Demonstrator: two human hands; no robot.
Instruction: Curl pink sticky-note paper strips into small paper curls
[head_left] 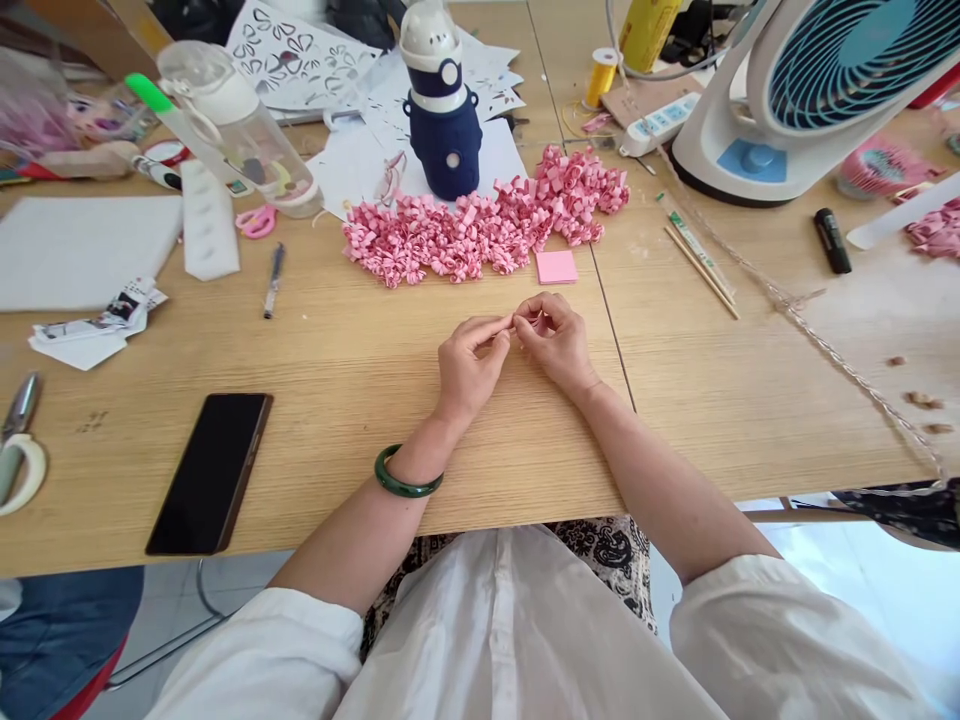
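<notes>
Over the table, my left hand [469, 368] and my right hand [561, 345] meet fingertip to fingertip. Both are closed in a pinch around a small pink paper piece [538, 323], mostly hidden by the fingers, so its shape is unclear. A green bangle [409, 489] circles my left wrist. Just beyond my hands lies a small stack of pink square paper [556, 267]. Behind that stretches a long heap of curled pink paper flowers [457, 238].
A dark blue bottle [444, 140] stands behind the heap. To the left are a phone [211, 470], a pen [274, 280], scissors [19, 440] and a clear bottle [247, 140]. On the right are a fan [750, 150], wooden sticks [701, 270], a black marker [832, 240] and a twisted cord [825, 345].
</notes>
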